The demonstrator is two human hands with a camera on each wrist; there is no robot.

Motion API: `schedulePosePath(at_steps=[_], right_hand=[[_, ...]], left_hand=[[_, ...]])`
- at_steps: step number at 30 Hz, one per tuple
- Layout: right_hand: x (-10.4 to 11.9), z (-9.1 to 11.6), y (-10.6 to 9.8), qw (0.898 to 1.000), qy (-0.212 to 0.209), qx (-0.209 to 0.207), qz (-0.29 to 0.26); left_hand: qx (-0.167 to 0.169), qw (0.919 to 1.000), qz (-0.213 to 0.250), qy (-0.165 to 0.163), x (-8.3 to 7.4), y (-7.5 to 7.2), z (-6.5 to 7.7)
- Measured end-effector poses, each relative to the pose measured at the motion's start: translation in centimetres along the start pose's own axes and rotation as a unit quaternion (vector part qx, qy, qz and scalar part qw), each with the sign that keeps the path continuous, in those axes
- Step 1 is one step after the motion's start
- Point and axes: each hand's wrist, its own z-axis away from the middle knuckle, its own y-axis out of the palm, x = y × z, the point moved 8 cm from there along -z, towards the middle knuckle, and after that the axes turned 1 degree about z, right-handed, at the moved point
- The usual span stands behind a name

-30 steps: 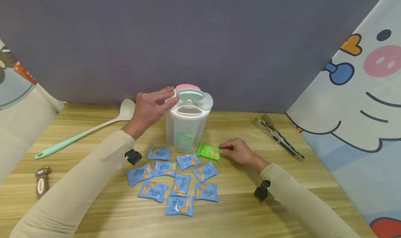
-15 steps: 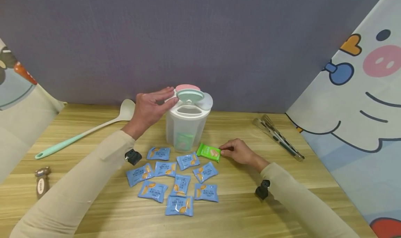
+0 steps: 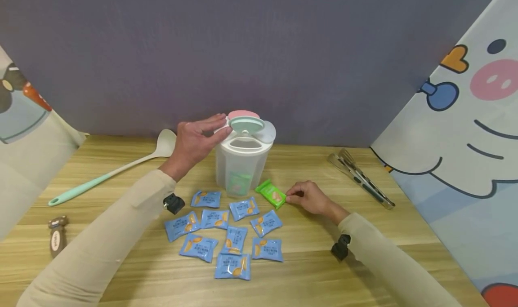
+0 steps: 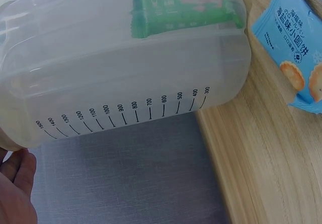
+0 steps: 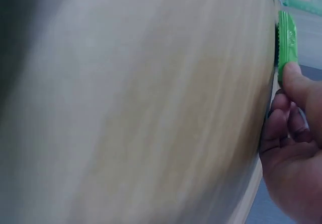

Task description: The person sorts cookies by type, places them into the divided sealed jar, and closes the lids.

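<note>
My left hand point(image 3: 195, 140) rests on the left side of the lid of a translucent canister point(image 3: 244, 163), fingers nearly straight. In the left wrist view, its fingertips point(image 4: 22, 171) lie at the canister's rim. Mint, pink and pale flaps point(image 3: 247, 124) top the lid, and an opening shows at the front. A green wrapped snack packet point(image 4: 183, 7) is inside, near the bottom. At the canister's lower right, my right hand point(image 3: 309, 197) pinches another green snack packet point(image 3: 272, 193) by its near right corner. The right wrist view shows the thumb on this packet point(image 5: 288, 40), which appears edge-on.
Several blue biscuit packets point(image 3: 234, 239) lie in front of the canister. A long ladle point(image 3: 121, 167) with a mint handle is at the left, above a brown bear-shaped handle point(image 3: 57, 237). Metal tongs point(image 3: 360, 177) lie at the right. A grey partition point(image 3: 259, 64) stands behind.
The green packet under my right hand has turned clockwise, its far edge now slanting more. My left hand stays on the canister lid. The head view has shifted slightly.
</note>
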Motion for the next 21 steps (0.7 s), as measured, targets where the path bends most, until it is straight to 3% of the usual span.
schedulePosePath(at_steps=[4,10,17,21], right_hand=[[0.4,0.3,-0.5,0.999,-0.031,-0.027,0.0],[1.4,0.7,-2.0,0.997,-0.039,-0.069,-0.017],[6.1,1.3,-4.5,0.991,-0.072,-0.098,-0.048],[7.5,1.6,-5.6,0.986,-0.093,-0.123,-0.058]], left_hand=[[0.002,1.0,0.002,-0.005,0.1,0.0,0.0],[0.001,1.0,0.004,-0.002,0.0,0.0,0.0],[-0.002,1.0,0.002,0.003,0.0,0.0,0.0],[-0.003,1.0,0.003,0.003,0.0,0.0,0.0]])
